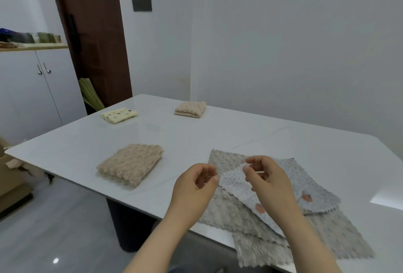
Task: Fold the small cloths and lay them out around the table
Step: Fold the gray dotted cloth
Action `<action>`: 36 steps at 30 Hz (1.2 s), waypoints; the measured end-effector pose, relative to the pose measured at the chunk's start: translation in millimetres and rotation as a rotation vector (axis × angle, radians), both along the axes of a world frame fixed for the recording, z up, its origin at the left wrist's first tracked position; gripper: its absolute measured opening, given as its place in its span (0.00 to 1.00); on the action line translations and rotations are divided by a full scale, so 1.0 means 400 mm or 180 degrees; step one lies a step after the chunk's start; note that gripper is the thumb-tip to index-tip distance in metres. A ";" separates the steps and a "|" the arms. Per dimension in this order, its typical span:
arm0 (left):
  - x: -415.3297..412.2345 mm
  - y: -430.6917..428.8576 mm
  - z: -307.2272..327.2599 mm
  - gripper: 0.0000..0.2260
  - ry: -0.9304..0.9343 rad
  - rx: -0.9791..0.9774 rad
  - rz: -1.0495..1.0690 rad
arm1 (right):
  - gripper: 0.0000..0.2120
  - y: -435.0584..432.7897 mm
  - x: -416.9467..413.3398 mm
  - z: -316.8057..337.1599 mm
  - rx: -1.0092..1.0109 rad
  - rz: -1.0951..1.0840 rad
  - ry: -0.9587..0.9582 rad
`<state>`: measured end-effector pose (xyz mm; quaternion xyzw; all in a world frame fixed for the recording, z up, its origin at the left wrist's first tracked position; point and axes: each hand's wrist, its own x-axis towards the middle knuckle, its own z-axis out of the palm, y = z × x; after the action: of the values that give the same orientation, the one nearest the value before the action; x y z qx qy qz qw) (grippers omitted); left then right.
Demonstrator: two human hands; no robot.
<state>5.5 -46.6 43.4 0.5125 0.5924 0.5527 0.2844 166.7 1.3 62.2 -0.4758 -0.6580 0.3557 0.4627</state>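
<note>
Head view showed the spotted cloth (pixel 314 185) at the near right of the white table (pixel 218 133). It was pale grey with orange marks and lay on top of a spread grey textured cloth (pixel 226 214). One part of the spotted cloth was turned over into a strip. The strip's long axis ran from the hands down toward the near right edge, and its raised corner pointed to the far left.

The right hand (pixel 268 176) pinched that corner between thumb and forefinger. The left hand (pixel 194 185) was curled, its thumb tip at the strip's zigzag edge; whether it actually gripped the fabric could not be told.

The right forearm covered the middle of the strip and part of the orange marks, and the fine print was too blurred to read as a pattern. Another grey cloth (pixel 257 251) stuck out past the table's near edge, partly under the others.

Three folded pieces lay well apart:
- a beige knit cloth (pixel 129 164) at near left
- a yellow dotted cloth (pixel 118 115) at far left
- a smaller beige cloth (pixel 190 109) at the far side
</note>
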 end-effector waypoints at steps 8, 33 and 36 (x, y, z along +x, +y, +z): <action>0.053 -0.081 -0.018 0.07 -0.0140 0.0124 -0.0007 | 0.04 -0.078 0.065 -0.027 -0.0146 0.0090 -0.0200; 0.088 0.011 -0.134 0.13 0.0478 -0.0381 -0.0210 | 0.15 -0.034 0.156 -0.132 -0.0061 -0.0109 -0.2127; 0.089 0.014 -0.153 0.15 0.0506 -0.0429 -0.0161 | 0.09 -0.030 0.158 -0.147 -0.0050 -0.0157 -0.2172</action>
<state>41.0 -41.2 -17.9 0.5493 0.6357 0.4619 0.2843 229.7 -10.6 3.5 -0.5867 -0.7604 0.1698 0.2207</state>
